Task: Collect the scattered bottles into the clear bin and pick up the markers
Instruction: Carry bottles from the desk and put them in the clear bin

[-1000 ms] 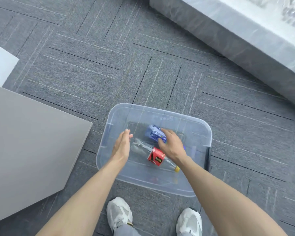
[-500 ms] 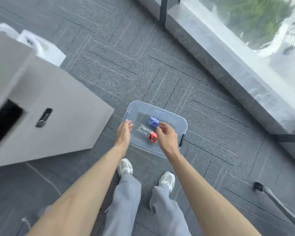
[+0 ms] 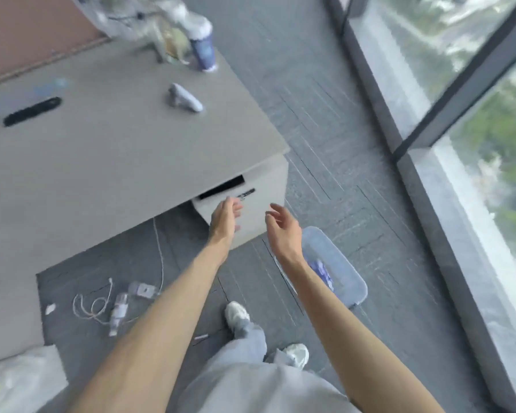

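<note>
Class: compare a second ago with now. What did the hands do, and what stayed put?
Both hands rose out of the clear bin; the right hand came off the blue-labelled bottle. It and the left hand are now open and empty. The bin stays on the carpet, bottle inside.

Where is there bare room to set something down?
Bare: the desk from the black strip to its near corner, and the carpet between desk and window frame. Crowded: around the blue cup, and by the bottles and cords on the carpet.
</note>
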`<state>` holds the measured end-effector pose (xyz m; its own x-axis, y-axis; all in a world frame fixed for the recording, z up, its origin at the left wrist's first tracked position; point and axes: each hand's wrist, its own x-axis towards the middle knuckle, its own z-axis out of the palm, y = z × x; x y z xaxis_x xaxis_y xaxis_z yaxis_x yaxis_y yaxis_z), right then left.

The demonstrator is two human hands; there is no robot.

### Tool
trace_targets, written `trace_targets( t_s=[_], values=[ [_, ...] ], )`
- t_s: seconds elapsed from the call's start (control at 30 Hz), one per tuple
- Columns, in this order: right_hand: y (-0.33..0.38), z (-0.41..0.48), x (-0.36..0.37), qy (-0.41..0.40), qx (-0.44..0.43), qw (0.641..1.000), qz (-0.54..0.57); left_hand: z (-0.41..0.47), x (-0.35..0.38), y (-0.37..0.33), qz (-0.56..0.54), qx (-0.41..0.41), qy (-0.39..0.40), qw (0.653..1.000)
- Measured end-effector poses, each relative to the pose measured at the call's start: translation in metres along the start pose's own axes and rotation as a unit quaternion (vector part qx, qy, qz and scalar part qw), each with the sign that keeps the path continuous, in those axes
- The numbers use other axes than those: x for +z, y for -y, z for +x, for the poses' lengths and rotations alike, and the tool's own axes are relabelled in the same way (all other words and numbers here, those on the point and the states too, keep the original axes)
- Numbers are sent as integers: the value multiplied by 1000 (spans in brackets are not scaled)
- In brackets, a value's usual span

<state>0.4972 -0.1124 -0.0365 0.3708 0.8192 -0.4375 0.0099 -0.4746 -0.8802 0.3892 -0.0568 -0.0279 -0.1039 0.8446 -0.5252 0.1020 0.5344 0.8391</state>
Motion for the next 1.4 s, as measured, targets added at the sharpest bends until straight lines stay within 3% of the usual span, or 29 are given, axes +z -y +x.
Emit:
trace_targets(
  t_s=[0.23, 0.5, 0.9, 1.17, 1.4],
  values=[
    [76, -14, 123, 132, -96, 986, -15, -2, -156, -35, -151, 20, -165, 974],
    [123, -44, 281, 271, -155, 947, -77, 7, -312, -21, -228, 24, -294, 928],
    [147, -69, 518, 482, -171, 845, -157, 27, -510, 1, -246, 16, -472, 847],
    [143, -39, 680, 505, -202, 818, -189, 72, -585, 19, -242, -19, -515, 822],
    [140, -21, 780, 562, -260, 740, -263, 107, -616, 35, -249, -83, -524, 810]
  ],
)
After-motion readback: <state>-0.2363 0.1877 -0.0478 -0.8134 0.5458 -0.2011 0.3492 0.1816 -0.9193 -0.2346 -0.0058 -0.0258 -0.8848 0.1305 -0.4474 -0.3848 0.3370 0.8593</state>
